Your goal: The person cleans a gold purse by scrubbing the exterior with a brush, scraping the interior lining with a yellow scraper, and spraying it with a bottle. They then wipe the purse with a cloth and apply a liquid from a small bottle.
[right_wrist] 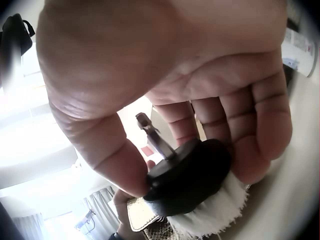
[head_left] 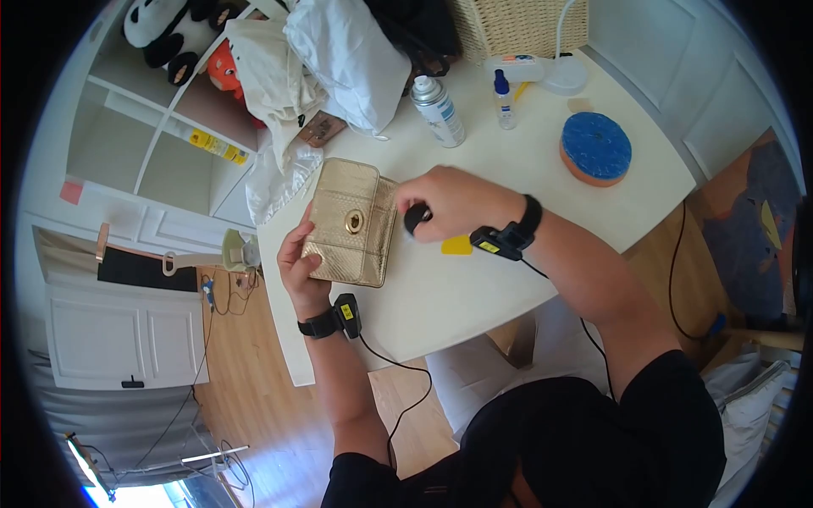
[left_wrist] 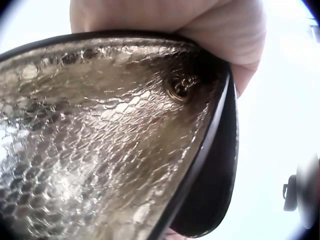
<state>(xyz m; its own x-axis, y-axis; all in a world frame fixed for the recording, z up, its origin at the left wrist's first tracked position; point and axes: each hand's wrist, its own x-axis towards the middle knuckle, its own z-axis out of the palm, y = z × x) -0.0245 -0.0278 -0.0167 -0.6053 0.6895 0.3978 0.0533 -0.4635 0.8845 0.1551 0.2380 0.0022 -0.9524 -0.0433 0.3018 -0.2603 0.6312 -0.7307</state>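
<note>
Fingers (head_left: pixel 292 244) occupied: over the white table (head_left: pixel 500 275), the left hand (head_left: pixel 303 269) gripped the gold bag (head_left: pixel 340 188) and the right hand (head_left: pixel 457 199) pinched the black-backed brush (right_wrist: pixel 192 177) beside it. A slack grip could have let the bag twist and the brush's back scuff the clasp (head_left: pixel 355 222).

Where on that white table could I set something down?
The white table is bare between the gold bag, the yellow square and the near edge, and again between the blue-capped bottle, the blue-topped disc and the right hand. It is crowded at the far left, where a white bag and a cream cloth bag are heaped.
</note>
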